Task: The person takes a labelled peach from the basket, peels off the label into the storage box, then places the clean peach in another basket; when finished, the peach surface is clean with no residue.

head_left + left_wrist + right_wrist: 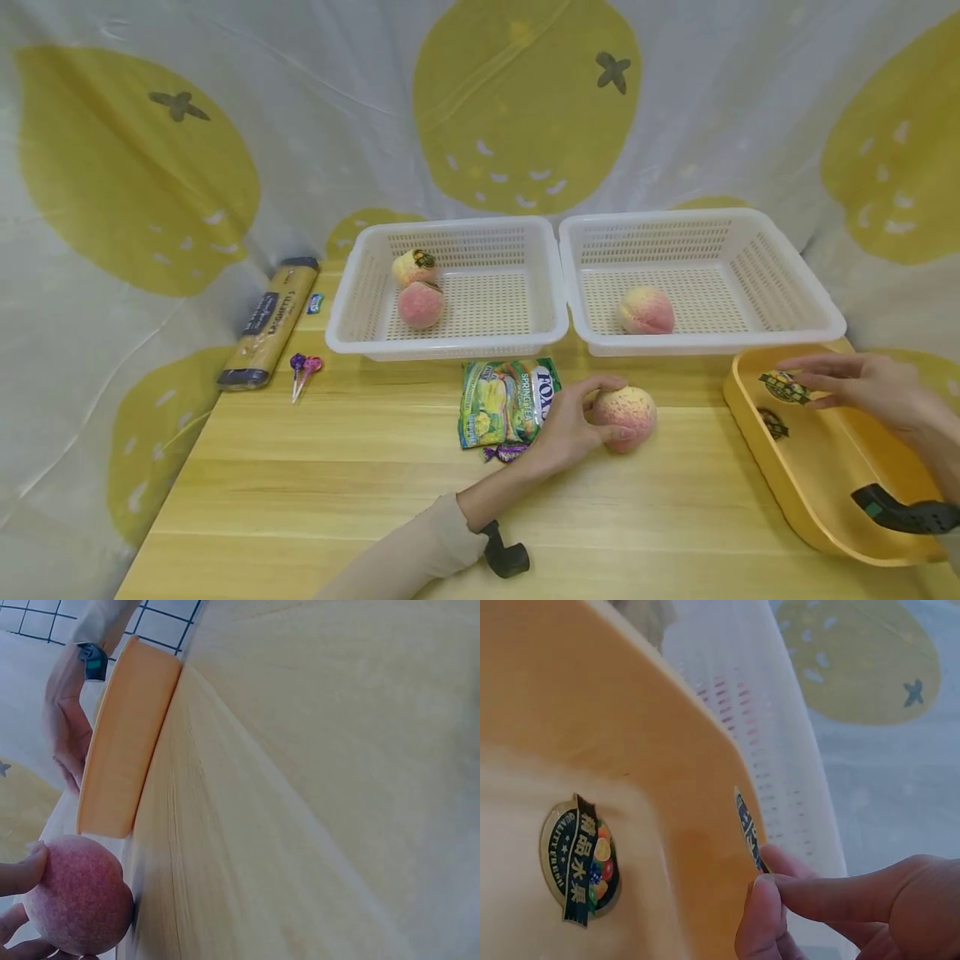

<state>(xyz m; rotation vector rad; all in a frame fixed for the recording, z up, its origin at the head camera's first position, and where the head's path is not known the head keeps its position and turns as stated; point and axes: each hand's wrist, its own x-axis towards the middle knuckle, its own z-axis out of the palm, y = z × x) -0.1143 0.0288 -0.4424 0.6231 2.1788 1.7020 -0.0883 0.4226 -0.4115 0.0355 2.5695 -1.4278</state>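
Right grip closed to a pinch on one sticker over the tray; left grip curls round a peach on the desk. I should steady the peach and touch only the sticker's rim, keeping its back clean.

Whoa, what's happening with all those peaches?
A person's left hand is holding a peach, and their right hand pinches a sticker over the orange tray. Another sticker lies in the tray. Two more peaches sit in the left white basket, and one in the right white basket.
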